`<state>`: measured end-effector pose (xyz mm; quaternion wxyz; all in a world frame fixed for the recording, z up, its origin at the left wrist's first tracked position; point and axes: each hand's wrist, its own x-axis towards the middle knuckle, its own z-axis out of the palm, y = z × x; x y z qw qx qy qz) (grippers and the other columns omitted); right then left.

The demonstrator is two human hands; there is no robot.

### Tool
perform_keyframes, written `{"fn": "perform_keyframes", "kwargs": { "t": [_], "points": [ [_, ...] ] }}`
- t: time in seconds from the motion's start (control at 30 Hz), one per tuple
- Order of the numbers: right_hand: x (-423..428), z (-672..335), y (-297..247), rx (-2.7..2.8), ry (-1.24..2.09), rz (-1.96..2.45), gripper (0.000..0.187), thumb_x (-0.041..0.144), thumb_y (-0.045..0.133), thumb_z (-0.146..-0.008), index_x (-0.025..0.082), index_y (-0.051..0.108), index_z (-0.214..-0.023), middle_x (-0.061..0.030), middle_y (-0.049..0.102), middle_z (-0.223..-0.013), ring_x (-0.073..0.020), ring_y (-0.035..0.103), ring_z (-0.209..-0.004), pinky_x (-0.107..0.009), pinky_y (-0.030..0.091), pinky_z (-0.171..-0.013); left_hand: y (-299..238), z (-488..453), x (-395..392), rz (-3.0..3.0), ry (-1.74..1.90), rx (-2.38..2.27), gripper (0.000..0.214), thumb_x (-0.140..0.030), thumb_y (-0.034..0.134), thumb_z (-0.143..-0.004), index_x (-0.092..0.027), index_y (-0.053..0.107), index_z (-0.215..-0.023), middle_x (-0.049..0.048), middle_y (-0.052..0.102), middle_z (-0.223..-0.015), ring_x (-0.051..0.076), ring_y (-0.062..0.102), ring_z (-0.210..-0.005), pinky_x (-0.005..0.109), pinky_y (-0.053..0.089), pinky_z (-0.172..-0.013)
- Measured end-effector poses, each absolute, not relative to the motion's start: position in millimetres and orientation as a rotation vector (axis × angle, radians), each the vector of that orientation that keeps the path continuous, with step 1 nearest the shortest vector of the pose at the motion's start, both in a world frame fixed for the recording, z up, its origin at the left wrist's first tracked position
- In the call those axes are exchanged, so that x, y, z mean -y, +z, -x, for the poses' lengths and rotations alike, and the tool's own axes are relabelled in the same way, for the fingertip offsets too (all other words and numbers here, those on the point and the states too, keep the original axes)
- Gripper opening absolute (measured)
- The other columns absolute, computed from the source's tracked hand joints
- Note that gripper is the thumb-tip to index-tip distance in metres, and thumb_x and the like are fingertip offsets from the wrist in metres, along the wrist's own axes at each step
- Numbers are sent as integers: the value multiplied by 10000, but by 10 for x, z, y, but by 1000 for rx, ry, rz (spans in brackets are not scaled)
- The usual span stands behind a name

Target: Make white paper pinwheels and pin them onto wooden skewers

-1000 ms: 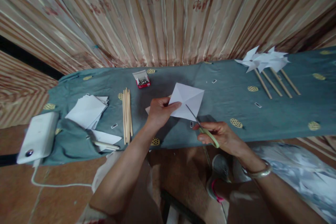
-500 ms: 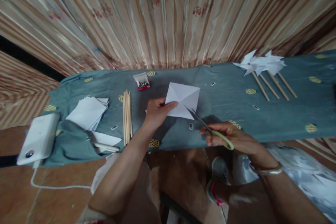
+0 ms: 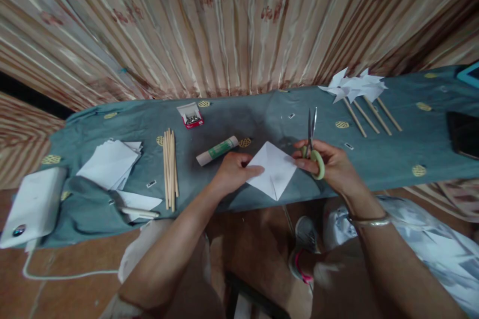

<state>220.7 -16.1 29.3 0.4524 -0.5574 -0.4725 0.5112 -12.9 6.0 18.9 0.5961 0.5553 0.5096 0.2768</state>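
Observation:
A square of white paper [image 3: 275, 167] with diagonal creases is turned cornerwise, a slit running in from its near corner. Its left corner is pinched between the thumb and fingers of my left hand [image 3: 236, 172]. My right hand [image 3: 329, 162] has its fingers in the green handles of a pair of scissors [image 3: 312, 129], whose slightly parted blades point away from me. The fingertips of that hand also touch the paper's right corner. Just beyond my left hand lies a glue stick [image 3: 217, 150] with a green label.
Left of my hands lie wooden sticks [image 3: 170, 169], a red box of metal pins [image 3: 192, 115] and stacked white paper [image 3: 110, 162]. A white power bank [image 3: 35, 204] sits at the left end. Paper pinwheels [image 3: 354, 85] lie at the right, near a dark phone [image 3: 464, 134].
The paper has come nearer and rotated. The scissors have left it and swung to point away, while my right hand has reached its right corner. The glue stick, earlier hidden, now shows.

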Motion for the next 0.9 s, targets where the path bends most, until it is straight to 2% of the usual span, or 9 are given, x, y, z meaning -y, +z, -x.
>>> {"fn": "perform_keyframes", "kwargs": {
  "t": [0.13,0.23,0.33,0.43,0.57,0.63,0.77,0.83,0.9],
  "points": [
    [155,-2155,328,1265,1283,1384,402,382,892,-524,221,695,-835,71,587,-579,-78,488,-515,-219,417,-491,154,99,-40,-1377,585,-1181,241,-341,740,-610,-146,624,-531,-34,482,-512,91,410,-511,211,246,-470],
    [166,-2140,342,1321,1291,1393,372,377,869,-559,207,690,-836,90,511,-527,-64,414,-478,-216,360,-459,155,99,-48,-1299,619,-1180,248,-347,764,-591,-146,632,-531,-41,483,-500,85,407,-491,220,257,-480],
    [169,-2116,343,1270,1286,1391,364,375,860,-558,209,683,-829,91,493,-525,-68,410,-480,-217,337,-458,160,64,-45,-1091,734,-1135,277,-391,795,-587,-137,691,-623,-6,584,-559,113,485,-521,244,340,-528],
    [154,-2060,329,1151,1211,1404,373,370,863,-526,213,673,-806,77,537,-554,-81,445,-504,-224,346,-472,154,-8,-20,-863,927,-1030,371,-494,784,-634,-137,694,-673,41,651,-644,162,582,-626,282,431,-636],
    [122,-1957,297,962,1058,1407,377,360,850,-502,216,663,-795,80,542,-565,-74,421,-493,-223,339,-467,147,-82,20,-613,1036,-829,547,-585,785,-616,-165,696,-954,54,709,-852,213,652,-841,315,487,-772],
    [106,-1920,285,892,1007,1394,379,344,844,-497,215,658,-801,80,550,-576,-74,431,-500,-220,340,-471,153,-97,36,-537,1032,-776,601,-588,792,-599,-184,662,-1025,69,716,-965,238,656,-937,341,496,-817],
    [78,-1891,264,819,943,1362,372,313,833,-508,217,649,-816,79,582,-606,-75,461,-514,-216,354,-483,150,-142,91,-601,990,-767,612,-526,814,-601,-197,626,-1082,86,699,-1084,260,638,-1024,370,486,-860],
    [65,-1873,242,807,934,1347,381,303,836,-506,218,644,-824,79,592,-608,-76,466,-513,-215,361,-484,124,-191,137,-725,951,-802,651,-417,868,-552,-200,621,-1114,83,694,-1089,257,631,-1026,362,478,-858],
    [55,-1835,212,807,952,1332,395,300,844,-501,217,639,-828,75,603,-609,-82,484,-521,-216,375,-491,90,-246,187,-846,922,-874,669,-292,918,-442,-188,643,-1043,81,696,-1026,254,630,-996,346,481,-829]
  ]
}}
